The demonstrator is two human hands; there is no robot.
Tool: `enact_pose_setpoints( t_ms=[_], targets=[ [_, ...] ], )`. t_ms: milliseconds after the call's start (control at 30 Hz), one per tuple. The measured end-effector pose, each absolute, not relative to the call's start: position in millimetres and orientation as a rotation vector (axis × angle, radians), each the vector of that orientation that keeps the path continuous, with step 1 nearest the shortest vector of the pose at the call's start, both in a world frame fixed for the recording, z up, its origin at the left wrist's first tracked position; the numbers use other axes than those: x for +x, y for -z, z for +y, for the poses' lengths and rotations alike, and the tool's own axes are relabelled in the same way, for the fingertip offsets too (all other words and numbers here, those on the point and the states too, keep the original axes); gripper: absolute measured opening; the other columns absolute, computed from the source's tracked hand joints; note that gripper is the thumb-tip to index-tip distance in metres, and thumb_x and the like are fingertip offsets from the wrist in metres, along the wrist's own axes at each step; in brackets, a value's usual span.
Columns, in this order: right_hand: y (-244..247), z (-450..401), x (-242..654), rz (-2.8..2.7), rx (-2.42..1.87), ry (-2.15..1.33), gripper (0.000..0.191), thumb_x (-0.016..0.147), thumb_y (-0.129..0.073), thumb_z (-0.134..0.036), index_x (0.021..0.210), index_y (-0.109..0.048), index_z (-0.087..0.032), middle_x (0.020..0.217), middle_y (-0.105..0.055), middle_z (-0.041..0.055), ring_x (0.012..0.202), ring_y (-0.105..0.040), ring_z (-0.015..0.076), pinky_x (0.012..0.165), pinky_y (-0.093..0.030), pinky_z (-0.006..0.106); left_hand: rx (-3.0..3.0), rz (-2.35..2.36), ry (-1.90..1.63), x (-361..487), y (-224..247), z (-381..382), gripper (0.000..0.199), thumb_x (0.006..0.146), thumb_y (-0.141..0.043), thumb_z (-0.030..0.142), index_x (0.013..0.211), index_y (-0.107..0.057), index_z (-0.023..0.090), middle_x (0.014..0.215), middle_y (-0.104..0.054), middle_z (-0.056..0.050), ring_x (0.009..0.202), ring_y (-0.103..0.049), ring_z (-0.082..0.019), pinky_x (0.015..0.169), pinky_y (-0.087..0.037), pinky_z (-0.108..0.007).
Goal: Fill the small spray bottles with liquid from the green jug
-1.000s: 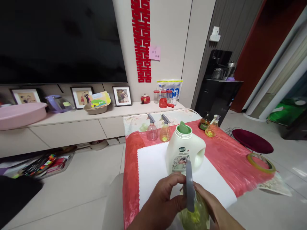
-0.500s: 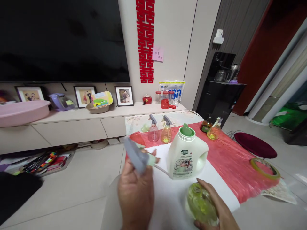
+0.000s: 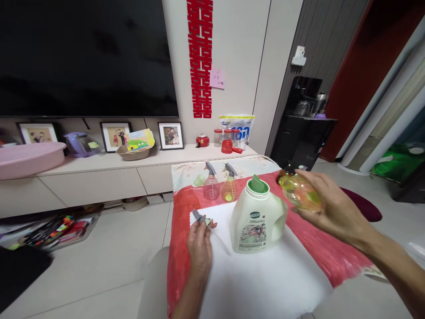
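Already apart: left hand pinches spray head, right hand wraps bottle.
The tilted bottle is at the uncapped jug's two o'clock, the spray head at nine. Removal looks done; refitting seems left. The jug's label apparently reads "SilkGarden"; toward twelve, a bag bears big blue digits, partly hidden.

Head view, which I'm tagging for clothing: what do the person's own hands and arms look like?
The left hand and right hand are bare, with no gloves, rings or watch that I can make out. The left forearm and right forearm show no sleeve.
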State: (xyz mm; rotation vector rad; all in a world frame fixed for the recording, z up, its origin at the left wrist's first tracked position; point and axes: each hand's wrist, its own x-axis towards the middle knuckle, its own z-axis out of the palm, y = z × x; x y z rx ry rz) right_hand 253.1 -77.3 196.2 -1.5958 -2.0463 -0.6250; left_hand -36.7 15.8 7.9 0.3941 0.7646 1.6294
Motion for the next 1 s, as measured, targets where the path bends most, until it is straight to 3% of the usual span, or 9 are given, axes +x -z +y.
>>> enact_pose_setpoints(
  t_ms=[233, 500, 700, 1000],
  targets=[
    [-222, -49, 243, -2.234, -1.485, 0.996, 0.06, 0.094, -0.052, -0.036, 0.149, -0.039, -0.016, 0.129, -0.051, 0.0167, 0.111, -0.052, 0.0273, 0.084, -0.053, 0.04, 0.538, 0.865, -1.535, -32, 24, 18, 0.047, 0.065, -0.088, 0.045, 0.094, -0.067, 0.015, 0.087, -0.073, -0.003, 0.077, -0.071, -0.016, 0.084, -0.055, -0.033],
    [-237, -40, 229, -2.333, -1.455, 1.161, 0.058, 0.086, -0.054, -0.021, 0.143, -0.046, -0.013, 0.128, -0.052, 0.0172, 0.111, -0.052, 0.0288, 0.087, -0.05, 0.041, 0.563, 0.874, -1.524, -33, 29, 21, 0.047, 0.066, -0.086, 0.048, 0.093, -0.066, 0.015, 0.089, -0.072, -0.003, 0.077, -0.07, -0.016, 0.082, -0.055, -0.033],
    [-243, -38, 221, -2.312, -1.433, 1.384, 0.06, 0.08, -0.048, -0.004, 0.138, -0.053, -0.02, 0.13, -0.052, 0.013, 0.116, -0.051, 0.028, 0.087, -0.045, 0.036, 0.538, 0.878, -1.521, -33, 26, 20, 0.051, 0.062, -0.088, 0.048, 0.093, -0.066, 0.015, 0.088, -0.071, -0.002, 0.074, -0.07, -0.016, 0.079, -0.055, -0.032],
    [-249, -40, 215, -2.329, -1.459, 1.534, 0.062, 0.078, -0.051, -0.001, 0.136, -0.055, -0.023, 0.133, -0.051, 0.0131, 0.12, -0.05, 0.0272, 0.092, -0.041, 0.035, 0.539, 0.89, -1.509, -34, 25, 20, 0.051, 0.062, -0.087, 0.048, 0.094, -0.065, 0.015, 0.089, -0.071, -0.003, 0.076, -0.071, -0.017, 0.081, -0.054, -0.034]
  ],
)
